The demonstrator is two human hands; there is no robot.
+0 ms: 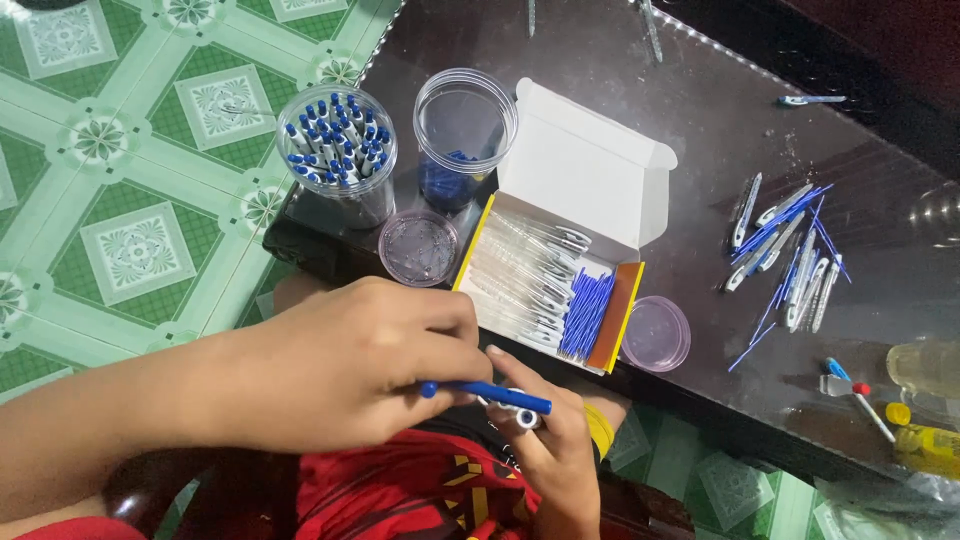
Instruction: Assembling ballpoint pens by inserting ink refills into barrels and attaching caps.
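Together, left hand (340, 375) and right hand (550, 440) grip (tightly) blue pen (487, 392).

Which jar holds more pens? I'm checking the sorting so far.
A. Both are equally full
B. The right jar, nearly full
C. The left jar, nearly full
C: the left jar is packed with upright blue-tipped pens, while the right jar holds only a few blue pieces at the bottom.

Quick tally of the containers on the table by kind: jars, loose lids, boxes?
Clear jars: 2, one full of pens, one nearly empty
Loose lids: 2, one left of the box, one right of it
Open box: 1
Total: 5
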